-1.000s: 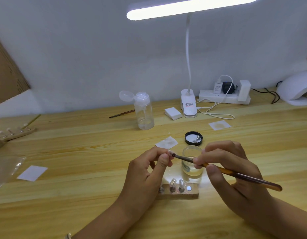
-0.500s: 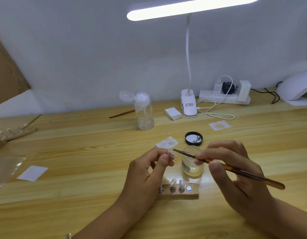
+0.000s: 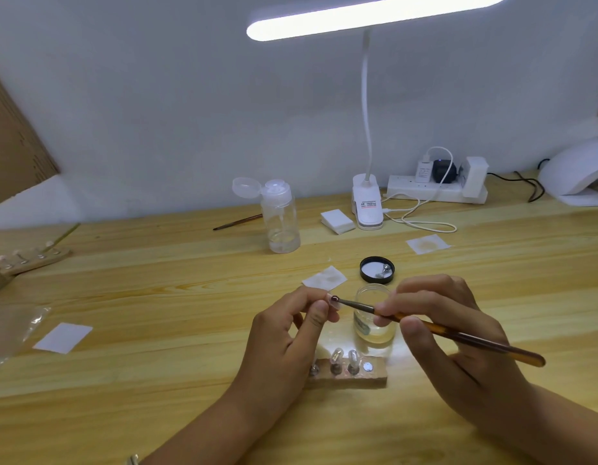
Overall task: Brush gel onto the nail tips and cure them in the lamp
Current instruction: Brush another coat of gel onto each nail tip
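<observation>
My left hand (image 3: 284, 340) pinches a clear nail tip (image 3: 334, 302) between thumb and forefinger above the table. My right hand (image 3: 448, 333) grips a brown-handled gel brush (image 3: 458, 337), and its dark bristle end touches the nail tip. Behind the brush stands an open clear gel jar (image 3: 373, 317); its black lid (image 3: 377, 270) lies just beyond. A wooden holder block (image 3: 351, 375) in front of my hands carries several upright nail tips on stands. The white curing lamp (image 3: 579, 172) sits at the far right by the wall.
A clear pump bottle (image 3: 281, 219) with its cap flipped open stands mid-table, a second brush (image 3: 237, 222) behind it. White wipes (image 3: 325, 278) and a pad stack (image 3: 337, 221) lie around. A desk lamp clamp (image 3: 368, 206) and power strip (image 3: 435, 193) line the wall. Another holder (image 3: 29, 260) lies far left.
The brush tip lifted away from the nail tip half a second ago and has come back down onto it. My left hand has stayed in place.
</observation>
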The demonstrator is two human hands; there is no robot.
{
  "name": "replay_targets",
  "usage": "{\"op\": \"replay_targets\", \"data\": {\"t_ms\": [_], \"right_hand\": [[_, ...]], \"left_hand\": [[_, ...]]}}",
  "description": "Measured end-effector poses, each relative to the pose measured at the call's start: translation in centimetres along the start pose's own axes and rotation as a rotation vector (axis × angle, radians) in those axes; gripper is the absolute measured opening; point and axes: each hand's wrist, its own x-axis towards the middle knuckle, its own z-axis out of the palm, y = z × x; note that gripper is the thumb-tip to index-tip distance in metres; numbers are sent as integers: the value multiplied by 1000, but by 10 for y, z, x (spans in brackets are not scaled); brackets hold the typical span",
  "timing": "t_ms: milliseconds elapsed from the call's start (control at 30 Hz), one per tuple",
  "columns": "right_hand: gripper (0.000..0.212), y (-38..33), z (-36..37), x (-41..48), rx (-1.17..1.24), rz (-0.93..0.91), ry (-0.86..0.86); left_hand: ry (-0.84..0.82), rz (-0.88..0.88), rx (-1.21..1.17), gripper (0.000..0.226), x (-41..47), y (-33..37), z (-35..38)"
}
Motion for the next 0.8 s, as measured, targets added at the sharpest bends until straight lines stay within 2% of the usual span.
{"op": "replay_targets", "data": {"t_ms": [133, 267, 667, 800], "right_hand": [[22, -3, -1, 1, 8, -7, 4], [21, -4, -2, 1, 6, 0, 1], [21, -2, -3, 0, 3, 2, 32], [28, -1, -2, 1, 2, -13, 34]], "left_hand": [[10, 3, -10, 18, 0, 0, 0], [16, -4, -19, 19, 1, 0, 0], [9, -9, -35, 19, 1, 0, 0], [-6, 1, -21, 19, 1, 1, 1]]}}
